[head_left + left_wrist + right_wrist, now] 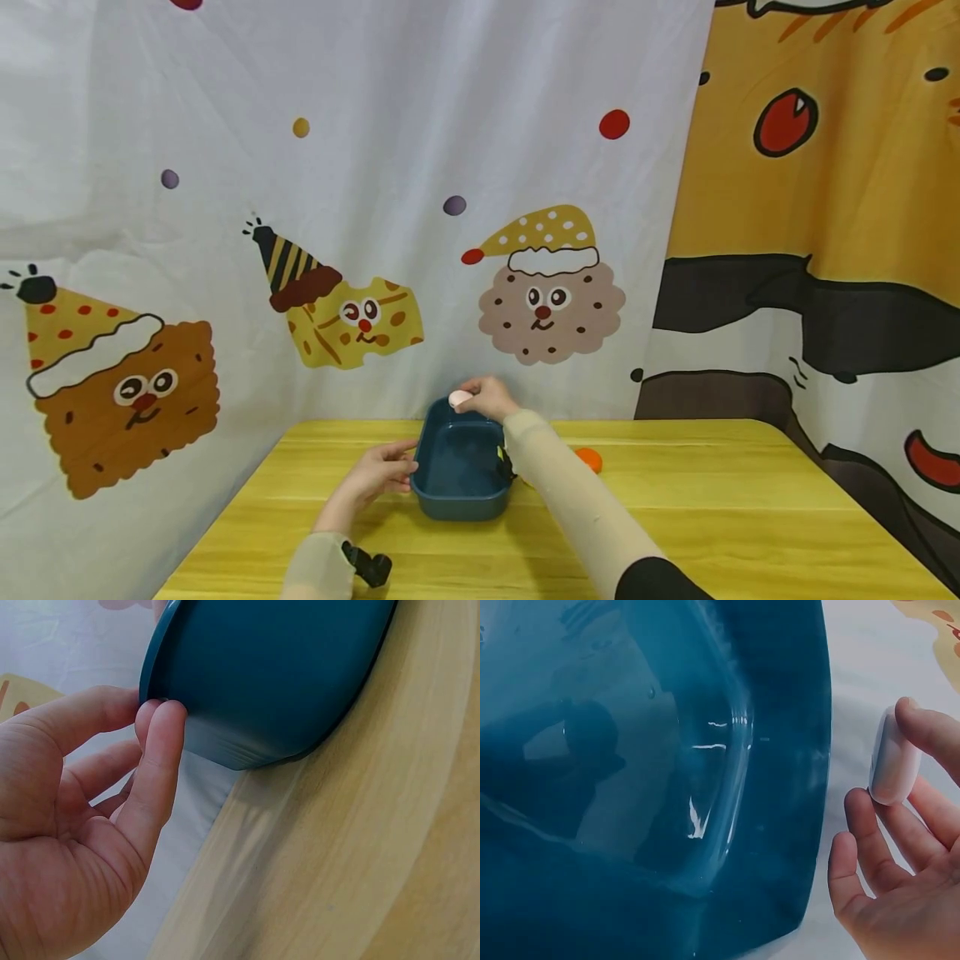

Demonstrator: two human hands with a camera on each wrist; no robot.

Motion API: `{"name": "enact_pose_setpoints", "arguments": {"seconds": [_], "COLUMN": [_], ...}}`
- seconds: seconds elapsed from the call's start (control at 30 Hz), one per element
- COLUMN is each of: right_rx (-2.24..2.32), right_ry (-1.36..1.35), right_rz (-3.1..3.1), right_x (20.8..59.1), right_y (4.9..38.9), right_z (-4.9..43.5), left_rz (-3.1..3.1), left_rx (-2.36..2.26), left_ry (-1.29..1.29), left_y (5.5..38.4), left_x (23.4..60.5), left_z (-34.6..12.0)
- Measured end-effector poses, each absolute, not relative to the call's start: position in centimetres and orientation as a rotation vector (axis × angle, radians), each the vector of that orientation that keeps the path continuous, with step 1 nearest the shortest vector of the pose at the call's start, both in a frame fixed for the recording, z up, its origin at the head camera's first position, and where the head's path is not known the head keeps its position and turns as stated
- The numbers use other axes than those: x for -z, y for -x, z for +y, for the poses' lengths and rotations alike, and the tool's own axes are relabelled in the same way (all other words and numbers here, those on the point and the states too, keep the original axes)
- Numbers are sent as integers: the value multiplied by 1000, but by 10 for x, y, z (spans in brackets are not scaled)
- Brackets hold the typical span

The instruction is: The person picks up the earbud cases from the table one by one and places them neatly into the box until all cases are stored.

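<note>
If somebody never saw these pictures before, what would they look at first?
Probably the big smiling cartoon snacks on the curtain behind the table. Then the dark blue tub on the table, with a small white thing held in the right grip near its far edge. A bright orange round thing peeks out beyond the right sleeve.

The basin (460, 507) is showing dark teal. The small rounded object (459, 399) is presenting plain white. A round item (589, 459) is displaying solid orange. The table (712, 492) is exhibiting a yellow wood-grain pattern. The left sleeve (318, 568) and right sleeve (573, 500) are presenting beige. The backdrop (375, 125) is carrying red, yellow and purple dots on white. Its biscuit figure (127, 442) is showing brown below a red-dotted yellow hat (78, 325); its cheese figure (341, 333) is showing yellow below black-and-yellow stripes.
</note>
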State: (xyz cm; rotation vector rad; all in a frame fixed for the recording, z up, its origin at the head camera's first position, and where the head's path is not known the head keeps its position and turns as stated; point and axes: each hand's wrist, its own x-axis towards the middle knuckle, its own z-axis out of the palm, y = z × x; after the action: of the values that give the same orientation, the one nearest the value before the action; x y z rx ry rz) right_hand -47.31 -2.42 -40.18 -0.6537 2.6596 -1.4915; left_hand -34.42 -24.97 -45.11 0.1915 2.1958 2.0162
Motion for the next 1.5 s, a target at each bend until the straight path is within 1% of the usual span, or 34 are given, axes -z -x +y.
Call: {"name": "enact_pose_setpoints", "arguments": {"seconds": [0.4, 0.87, 1.5], "right_rx": [1482, 1472, 1489], "right_ry": [605, 593, 610], "right_rz": [2652, 2669, 2618], "right_x": [401, 410, 406], "right_y": [464, 474, 467], "right_z": [-27, -30, -31], "left_rz": [2179, 2168, 2175], "left_rx": [-2019, -2028, -2031], "left_ry": [-196, -198, -179], "left_y": [346, 345, 345], "left_x": [452, 449, 451], "left_z": [-248, -247, -249]}}
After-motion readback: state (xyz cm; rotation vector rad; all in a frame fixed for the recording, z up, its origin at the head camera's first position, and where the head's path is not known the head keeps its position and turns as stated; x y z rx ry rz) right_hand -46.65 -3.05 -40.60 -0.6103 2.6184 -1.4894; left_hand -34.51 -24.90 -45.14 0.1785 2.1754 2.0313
